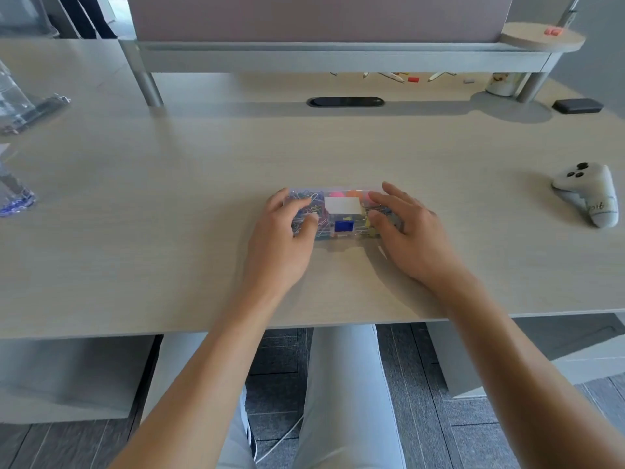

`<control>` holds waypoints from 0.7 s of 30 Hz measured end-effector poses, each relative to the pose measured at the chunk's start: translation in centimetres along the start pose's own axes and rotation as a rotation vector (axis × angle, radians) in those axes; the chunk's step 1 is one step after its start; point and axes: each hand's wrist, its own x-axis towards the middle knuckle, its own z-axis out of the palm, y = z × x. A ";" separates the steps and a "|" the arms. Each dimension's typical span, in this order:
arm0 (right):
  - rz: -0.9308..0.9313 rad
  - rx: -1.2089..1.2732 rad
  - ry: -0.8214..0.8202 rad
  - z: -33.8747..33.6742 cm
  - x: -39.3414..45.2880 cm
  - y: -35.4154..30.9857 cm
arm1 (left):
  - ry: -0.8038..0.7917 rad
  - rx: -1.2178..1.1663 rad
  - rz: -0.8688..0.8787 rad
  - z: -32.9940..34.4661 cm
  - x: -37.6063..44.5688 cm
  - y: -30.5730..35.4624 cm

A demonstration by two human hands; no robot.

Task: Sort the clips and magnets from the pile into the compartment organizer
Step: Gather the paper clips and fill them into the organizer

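Note:
A small clear compartment organizer (342,231) lies on the desk in the middle of the view, with a white label (342,205) on its lid. Coloured paper clips (313,201) fill its left part. Pink and orange round pieces (353,193) show at its far side, and a blue piece (344,226) sits near its front. My left hand (282,238) rests on the organizer's left end with fingers curved over it. On the right end lies my right hand (406,235), fingers spread over the lid. What lies under the hands is hidden.
A white game controller (586,194) lies at the right of the desk. A black case (577,105) and a cup (500,83) stand at the back right. Clear plastic items (23,106) and blue clips (17,202) sit at the left edge. A raised shelf (338,55) spans the back.

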 end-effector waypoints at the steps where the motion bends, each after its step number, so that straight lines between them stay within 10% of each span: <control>1: -0.002 -0.014 -0.007 0.1 0.0 0.1 | -0.001 0.004 -0.001 0.0 0.0 0.1; 21: -0.130 -0.028 0.020 0.8 -0.1 0.1 | -0.083 0.185 0.047 0.4 -0.5 0.3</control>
